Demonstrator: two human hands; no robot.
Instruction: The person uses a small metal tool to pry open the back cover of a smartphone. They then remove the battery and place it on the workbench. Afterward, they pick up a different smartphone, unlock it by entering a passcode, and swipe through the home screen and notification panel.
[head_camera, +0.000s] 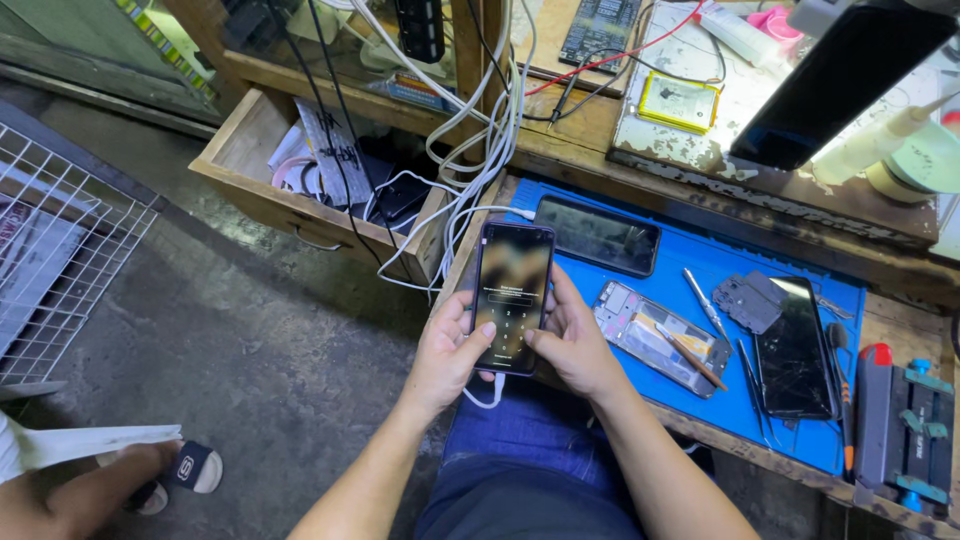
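Both my hands hold a dark smartphone (512, 290) upright over my lap, its screen lit with a keypad. My left hand (447, 350) grips its left edge, thumb on the lower screen. My right hand (572, 345) holds the right edge, thumb touching the screen beside it. A white cable (487, 398) hangs from the phone's bottom end.
A blue work mat (700, 270) holds another dark phone (598, 235), an opened phone (660, 338), a cracked phone (795, 350) and thin tools (705, 303). An open wooden drawer (300, 200) of cables sits left. Another person's sandalled foot (165, 475) is at bottom left.
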